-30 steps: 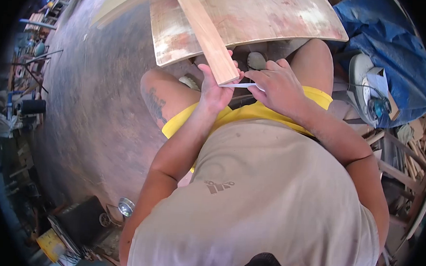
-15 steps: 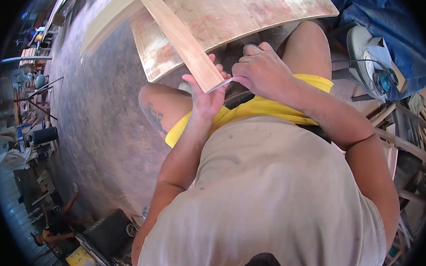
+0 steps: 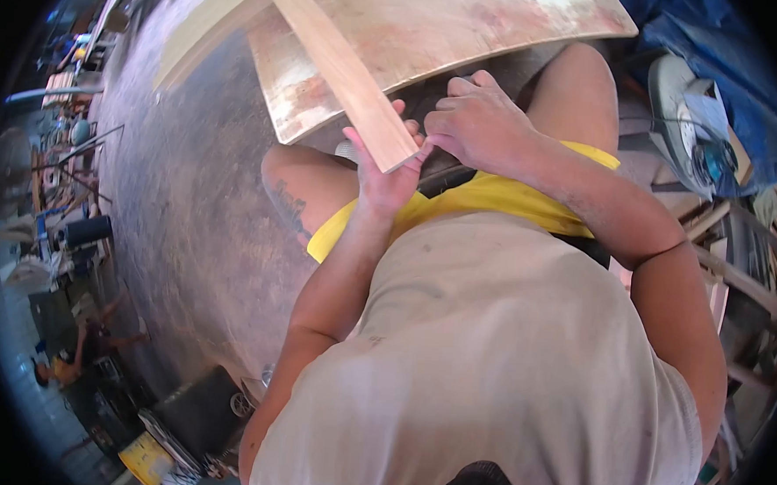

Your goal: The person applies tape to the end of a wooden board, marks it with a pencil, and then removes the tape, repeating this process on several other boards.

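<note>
A long, pale wooden board (image 3: 345, 69) slopes from the upper left down towards my lap, its near end cut square. My left hand (image 3: 388, 188) cradles that near end from below, thumb along one edge and fingertips curling up at the other. Close by the right edge of the board's end, my right hand (image 3: 481, 124) is closed with thumb and fingers pinched together, touching or almost touching the left fingertips. What the pinch holds, if anything, is hidden. Beneath the far part of the board is a stained plywood panel (image 3: 470, 36).
Another pale board (image 3: 197, 35) lies past the panel's left side. On the right, a power tool with a teal body (image 3: 716, 161) rests near a blue tarp (image 3: 756, 95) and stacked wood scraps (image 3: 738, 270). Another person (image 3: 70, 362) is at far lower left, among clutter.
The view has shifted slightly, moving the scene a little to the right. The thin pale sliver seen earlier between my right fingers and the board's end no longer shows. My left hand keeps its hold.
</note>
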